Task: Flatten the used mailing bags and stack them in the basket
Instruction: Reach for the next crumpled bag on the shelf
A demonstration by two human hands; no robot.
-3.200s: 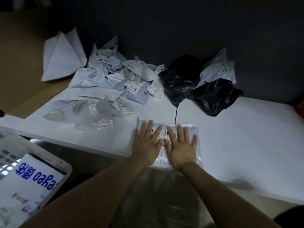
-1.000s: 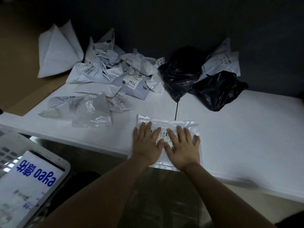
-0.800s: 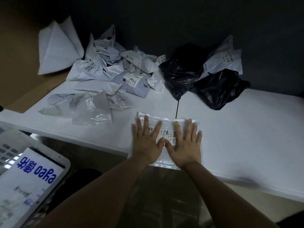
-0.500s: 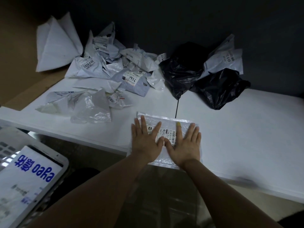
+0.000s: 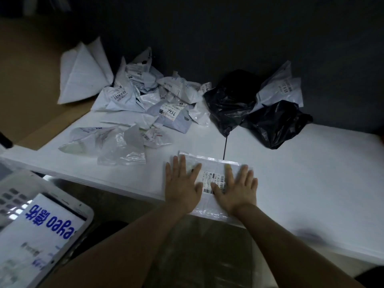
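Both my hands lie flat on a clear mailing bag [image 5: 209,179], palms down. My left hand [image 5: 182,188] covers its left part and my right hand [image 5: 236,190] its right part. The fingers of both are straight and a little spread, holding nothing, only pressing the plastic down. The thumbs point toward each other, and between them shows the bag's printed label with its barcodes.

This bag lies on the white table [image 5: 311,183], with its near edge at the table's near edge.

Beyond this bag and to its left sit two crumpled clear bags [image 5: 116,146]. Farther behind those is a heap of crumpled white bags [image 5: 145,100] with shipping labels. Straight beyond this bag lie two black bags [image 5: 230,100], bunched up, with one more white bag [image 5: 284,88] behind them against the dark wall.

Nearer to me than this bag, and well to its left, is the basket [image 5: 83,213], pale and round-cornered. Inside it lies a flattened white bag with blue lettering [image 5: 41,231].
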